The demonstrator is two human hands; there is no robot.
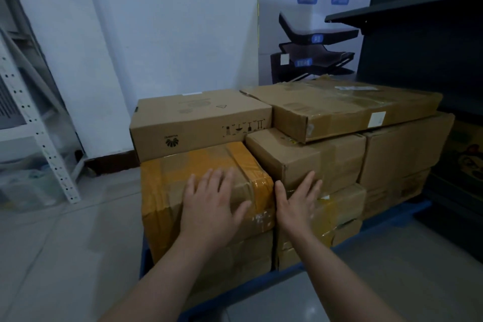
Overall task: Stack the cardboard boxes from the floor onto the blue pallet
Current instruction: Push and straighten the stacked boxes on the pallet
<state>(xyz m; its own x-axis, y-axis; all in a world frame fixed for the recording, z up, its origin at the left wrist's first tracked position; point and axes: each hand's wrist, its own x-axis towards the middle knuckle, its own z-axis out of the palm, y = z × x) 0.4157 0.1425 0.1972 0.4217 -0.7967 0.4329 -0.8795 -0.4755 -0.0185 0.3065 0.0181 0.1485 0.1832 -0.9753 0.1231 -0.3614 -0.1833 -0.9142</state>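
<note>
pressing flat, fingers wide: left hand (213, 200) on yellow-taped box (167, 185), right hand (296, 202) on neighbouring taped box (339, 206); blue pallet (392, 219) beneath.

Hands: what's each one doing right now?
Left hand: open, flat on the yellow-taped box.
Right hand: open, fingers against the brown box.

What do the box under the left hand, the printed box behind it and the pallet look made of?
Taped box: brown cardboard largely wrapped in glossy yellow packing tape, wrinkled and shiny. Printed box: matte cardboard with black handling symbols. Pallet: probably moulded plastic, going by its even blue surface; little shows.
</note>
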